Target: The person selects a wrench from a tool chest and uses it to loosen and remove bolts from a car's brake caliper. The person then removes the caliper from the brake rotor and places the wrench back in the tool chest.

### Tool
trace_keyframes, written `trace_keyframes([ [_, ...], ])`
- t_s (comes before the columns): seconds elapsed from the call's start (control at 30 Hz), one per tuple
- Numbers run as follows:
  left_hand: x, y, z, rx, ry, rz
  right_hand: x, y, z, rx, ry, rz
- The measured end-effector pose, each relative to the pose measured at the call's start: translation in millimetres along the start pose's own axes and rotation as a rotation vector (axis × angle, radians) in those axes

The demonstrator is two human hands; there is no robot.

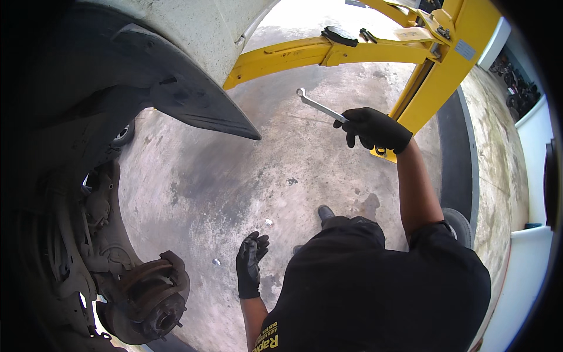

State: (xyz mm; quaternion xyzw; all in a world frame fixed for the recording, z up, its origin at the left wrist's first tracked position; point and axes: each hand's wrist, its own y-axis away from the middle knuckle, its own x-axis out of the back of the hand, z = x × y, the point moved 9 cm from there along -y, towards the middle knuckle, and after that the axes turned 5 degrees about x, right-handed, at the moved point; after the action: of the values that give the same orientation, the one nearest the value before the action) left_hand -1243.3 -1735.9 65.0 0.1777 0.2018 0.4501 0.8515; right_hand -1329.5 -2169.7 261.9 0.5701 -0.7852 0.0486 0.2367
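Observation:
My right hand [375, 128], in a black glove, is closed round one end of a silver ring wrench [322, 107]. The wrench points up and to the left over the floor, its free ring end showing. Lower down, my left hand [251, 263], also gloved in black, hangs with its fingers loosely bent and a little apart, and I see nothing in it. Left of that hand, a short distance off, is a rusty brake disc and hub [153, 314] with wheel studs, the wheel off.
Above left hang a dark fender liner [193, 108] and a white car body panel [193, 29]. A yellow lift arm [281, 61] reaches from the yellow post [443, 70]; black gloves [340, 36] lie on it. A tire [458, 227] sits behind my right arm. Small white scraps [269, 222] lie on the concrete.

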Motion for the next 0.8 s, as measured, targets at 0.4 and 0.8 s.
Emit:
trace_keyframes([
  [0.4,-55.3,-41.0,15.4,0.045,-0.105,-0.072,234.7,-20.6,62.7,0.127,-0.325,0.752],
  [0.8,-125.2,-74.6,25.3,0.087,-0.146,-0.055,442.5,-165.8,180.6,0.299,0.881,0.926],
])
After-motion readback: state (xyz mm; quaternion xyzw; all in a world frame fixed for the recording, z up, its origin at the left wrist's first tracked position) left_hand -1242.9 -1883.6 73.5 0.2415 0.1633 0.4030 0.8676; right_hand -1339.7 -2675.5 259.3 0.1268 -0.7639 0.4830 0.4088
